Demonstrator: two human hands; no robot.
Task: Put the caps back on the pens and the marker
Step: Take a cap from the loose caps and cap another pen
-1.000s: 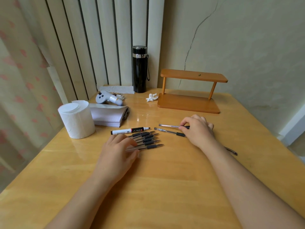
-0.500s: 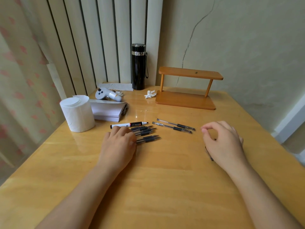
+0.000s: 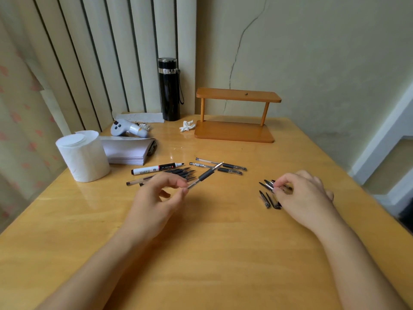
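On the yellow wooden counter (image 3: pixel 212 242), the left hand (image 3: pixel 156 198) pinches the rear end of a clear-barrelled pen with a black rubber grip (image 3: pixel 204 175) between thumb and fingertips. It holds the pen off the surface, with the bare metal tip slanting up and away to the right. The right hand (image 3: pixel 304 195) rests well apart on the right side, its thumb and forefinger closed on a black pen cap (image 3: pixel 269 184) at the top of a small scatter of loose black caps (image 3: pixel 266 200) lying just beside it. Beyond the left hand lies a bunch of uncapped black-grip pens (image 3: pixel 182 172), tips pointing right. Just behind them lies an uncapped white marker with a black and red band (image 3: pixel 156 168). Two more clear pens (image 3: pixel 220 166) lie side by side to the right of the marker. Farther back on the left stand a white roll of tissue paper (image 3: pixel 82 156) and a flat stack of white paper (image 3: pixel 127 153), with a white handheld controller (image 3: pixel 128 128) behind them. A black cylindrical flask (image 3: pixel 169 89), a crumpled white tissue (image 3: pixel 187 126) and a two-tier orange wooden stand (image 3: pixel 237 115) sit at the far edge by the wall.
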